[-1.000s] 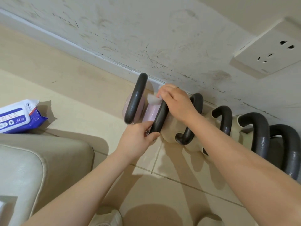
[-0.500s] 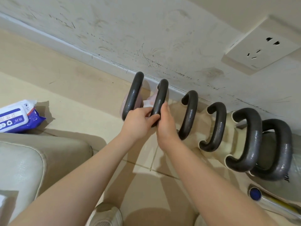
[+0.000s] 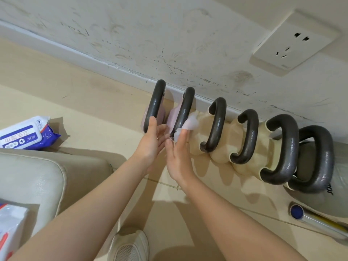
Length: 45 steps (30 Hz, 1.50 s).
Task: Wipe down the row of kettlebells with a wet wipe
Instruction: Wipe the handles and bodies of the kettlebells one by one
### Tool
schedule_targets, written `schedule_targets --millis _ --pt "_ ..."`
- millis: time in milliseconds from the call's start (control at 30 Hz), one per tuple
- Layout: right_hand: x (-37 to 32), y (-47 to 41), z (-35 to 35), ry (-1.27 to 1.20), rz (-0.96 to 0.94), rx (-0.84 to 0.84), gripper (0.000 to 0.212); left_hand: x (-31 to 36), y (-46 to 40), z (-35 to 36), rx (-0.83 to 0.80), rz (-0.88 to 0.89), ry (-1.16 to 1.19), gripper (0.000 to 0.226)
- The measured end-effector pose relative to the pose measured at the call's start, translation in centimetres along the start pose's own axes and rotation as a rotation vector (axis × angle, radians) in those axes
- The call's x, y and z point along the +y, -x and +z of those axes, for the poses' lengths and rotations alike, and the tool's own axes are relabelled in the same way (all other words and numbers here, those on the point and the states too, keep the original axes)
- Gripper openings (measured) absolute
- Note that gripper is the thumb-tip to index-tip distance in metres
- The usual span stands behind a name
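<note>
Several kettlebells with dark handles stand in a row along the wall. The two leftmost are pink (image 3: 162,114), then come cream ones (image 3: 199,132) and a grey one (image 3: 310,161) at the right end. My right hand (image 3: 178,153) presses a white wet wipe (image 3: 188,125) against the near end of the second pink kettlebell's handle (image 3: 183,112). My left hand (image 3: 152,142) is beside it, fingers spread, its fingertips resting on the lower end of the first kettlebell's handle (image 3: 155,104).
A blue and white pack of wet wipes (image 3: 26,133) lies on the floor at left. A beige cushion (image 3: 37,174) fills the lower left. My shoe (image 3: 130,245) is at the bottom. A blue-capped tube (image 3: 308,217) lies at right. A wall socket (image 3: 291,44) sits above.
My right hand slid the wipe from the top of the second handle down to its near end. My left hand let go of that handle and opened.
</note>
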State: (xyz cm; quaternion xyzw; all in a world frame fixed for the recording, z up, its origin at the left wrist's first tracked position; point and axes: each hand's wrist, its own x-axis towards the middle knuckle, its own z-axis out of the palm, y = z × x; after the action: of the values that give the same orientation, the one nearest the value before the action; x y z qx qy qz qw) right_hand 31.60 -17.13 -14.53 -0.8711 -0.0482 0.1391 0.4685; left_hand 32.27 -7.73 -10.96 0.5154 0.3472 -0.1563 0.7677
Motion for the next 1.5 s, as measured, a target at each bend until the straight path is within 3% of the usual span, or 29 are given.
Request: schedule_targets --millis 67,200,400,500,567,600,667,767,833,933,1033,1167,1233,1367,1433,1500 --pt "0.2 -0.1 -0.1 0.303 -0.092 0.041 0.024 0.2 0.4 0.1 -0.019 -0.009 0.007 0.070" --pt "2.0 -1.3 -1.7 0.758 -0.375 0.104 0.039 0.3 1.4 0.0 0.022 0.044 -0.085 0.069" --pt "2.0 -2.5 -2.9 0.894 -0.762 0.083 0.028 0.4 2.6 0.0 0.062 0.090 -0.122 0.067" --pt "2.3 -2.5 -3.5 1.138 -0.879 -0.199 0.024 0.5 2.9 -0.2 0.087 0.142 -0.204 0.066" --pt "1.7 -2.0 -3.9 1.359 -0.836 -0.523 0.022 0.8 3.0 -0.3 0.119 0.181 -0.249 0.066" --pt "2.0 -1.6 -4.0 1.337 -0.761 -0.667 0.026 0.9 3.2 -0.2 0.126 0.202 -0.262 0.065" --pt "1.3 -0.5 -5.3 0.977 -0.593 -0.668 0.031 1.1 3.5 0.3 0.132 0.244 -0.287 0.063" --pt "-1.5 0.9 -9.6 0.328 -0.303 -0.234 0.028 0.9 3.8 1.6 0.198 0.352 -0.350 0.050" --pt "-3.5 0.5 -13.3 0.191 -0.093 -0.088 0.026 0.9 3.8 3.0 0.227 0.366 -0.403 0.038" --pt "-4.0 -1.1 -17.8 0.030 0.102 0.178 0.009 0.3 2.8 5.4 0.111 0.311 -0.491 0.021" --pt "-2.4 -1.5 -19.4 -0.058 0.268 0.331 0.013 -0.2 1.9 7.8 -0.004 0.277 -0.597 0.032" --pt "-1.0 -2.4 -17.3 -0.272 0.470 0.369 0.030 0.5 1.0 10.0 -0.078 0.217 -0.609 0.043" --pt "-0.8 -2.9 -15.1 -0.363 0.518 0.285 0.045 0.6 0.5 10.5 -0.082 0.179 -0.561 0.040" --pt "-2.2 -2.9 -13.4 -0.742 0.576 0.017 0.055 1.3 0.0 10.6 -0.079 0.139 -0.581 0.033" --pt "-1.8 -3.2 -13.9 -0.995 0.638 0.056 0.046 1.9 -0.2 10.6 -0.086 0.116 -0.635 0.032" --pt "-0.9 -3.5 -14.5 -1.107 0.583 0.173 0.016 2.2 -0.3 10.9 -0.080 0.114 -0.696 0.023"
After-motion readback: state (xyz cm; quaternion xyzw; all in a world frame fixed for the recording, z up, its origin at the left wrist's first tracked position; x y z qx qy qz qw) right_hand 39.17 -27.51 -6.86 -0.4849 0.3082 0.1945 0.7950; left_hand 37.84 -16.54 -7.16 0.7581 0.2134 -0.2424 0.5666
